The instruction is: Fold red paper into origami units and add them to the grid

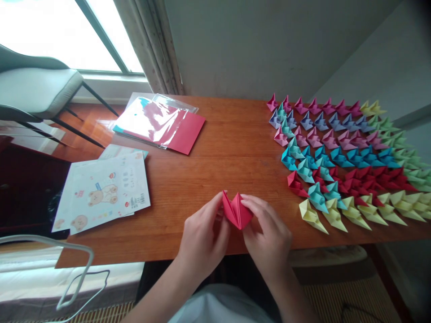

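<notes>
Between my two hands, above the front part of the wooden table [215, 166], is a red folded paper piece [237, 211] with two pointed flaps standing up in a V. My left hand [204, 235] pinches its left side between thumb and fingers. On the opposite side my right hand [267, 231] grips the right flap, fingers on top and thumb below. Some fingertips are hidden behind the paper. To the right, rows of finished origami pieces cover the table, among them red ones [296, 184], blue ones [339, 157] and pale yellow ones [311, 215].
A plastic sleeve [151, 119] with red paper [188, 132] lies at the back left. White sheets with bear drawings [107, 193] rest at the left edge. Beyond stand a chair [40, 85] and a curtain [151, 45]; a white cable [89, 255] hangs at lower left.
</notes>
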Tool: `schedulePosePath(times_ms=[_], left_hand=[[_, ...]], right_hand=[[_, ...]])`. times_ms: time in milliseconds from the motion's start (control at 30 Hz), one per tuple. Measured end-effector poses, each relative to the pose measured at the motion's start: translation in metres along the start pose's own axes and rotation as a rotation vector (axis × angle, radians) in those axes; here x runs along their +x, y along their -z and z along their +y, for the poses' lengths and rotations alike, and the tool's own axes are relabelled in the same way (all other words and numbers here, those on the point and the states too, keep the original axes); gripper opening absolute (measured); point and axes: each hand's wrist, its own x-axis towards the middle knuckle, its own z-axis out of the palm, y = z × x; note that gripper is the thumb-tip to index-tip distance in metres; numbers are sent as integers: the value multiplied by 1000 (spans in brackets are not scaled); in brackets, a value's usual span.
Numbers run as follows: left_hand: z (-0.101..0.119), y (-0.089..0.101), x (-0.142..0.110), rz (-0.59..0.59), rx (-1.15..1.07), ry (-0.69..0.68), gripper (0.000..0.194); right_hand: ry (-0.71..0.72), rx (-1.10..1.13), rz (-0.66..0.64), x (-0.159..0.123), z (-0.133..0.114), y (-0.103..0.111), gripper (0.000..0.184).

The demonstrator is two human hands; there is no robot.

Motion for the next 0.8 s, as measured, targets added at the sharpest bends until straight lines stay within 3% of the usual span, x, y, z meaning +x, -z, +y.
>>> schedulePosePath(times_ms=[100,233,367,533,800], left_hand=[[-6,-6,-5,165,166,-135,55],[-9,-6,-4,87,32,-256,54],[-6,0,-1,2,-246,-88,41],[4,1,-1,-4,-568,177,24],[14,-3,8,-60,-832,416,16]], right_hand=[[-37,7,-6,0,-2,-1,28],[-73,57,-16,0,-3,1,27],[-81,88,-21,0,-2,3,29],[-19,50,-22,-2,-1,3,34],[48,5,-34,-4,-2,2,36]])
